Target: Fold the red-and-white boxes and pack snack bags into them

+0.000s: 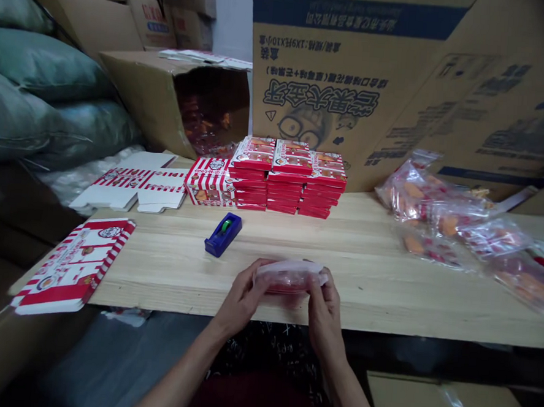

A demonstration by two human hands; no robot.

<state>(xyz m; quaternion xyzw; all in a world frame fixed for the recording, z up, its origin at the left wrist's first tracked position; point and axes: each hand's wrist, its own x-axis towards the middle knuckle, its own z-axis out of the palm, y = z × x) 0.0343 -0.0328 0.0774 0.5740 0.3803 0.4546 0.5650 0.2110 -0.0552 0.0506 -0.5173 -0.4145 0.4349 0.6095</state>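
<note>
Both of my hands grip a small clear plastic packet (288,276) with red contents, held just above the front edge of the wooden table (364,270). My left hand (241,297) pinches the packet's left end. My right hand (323,308) closes on its right end. A blue tape dispenser (223,233) lies a little beyond my left hand. Further back stand stacks of red and white boxes (290,175).
Flat unfolded red-striped cartons lie at the table's left edge (72,264) and back left (135,186). Several clear packets (455,224) are heaped at the right. Large cardboard boxes (399,82) wall the back, one open box (186,100) to their left. Grey sacks (34,91) pile at far left.
</note>
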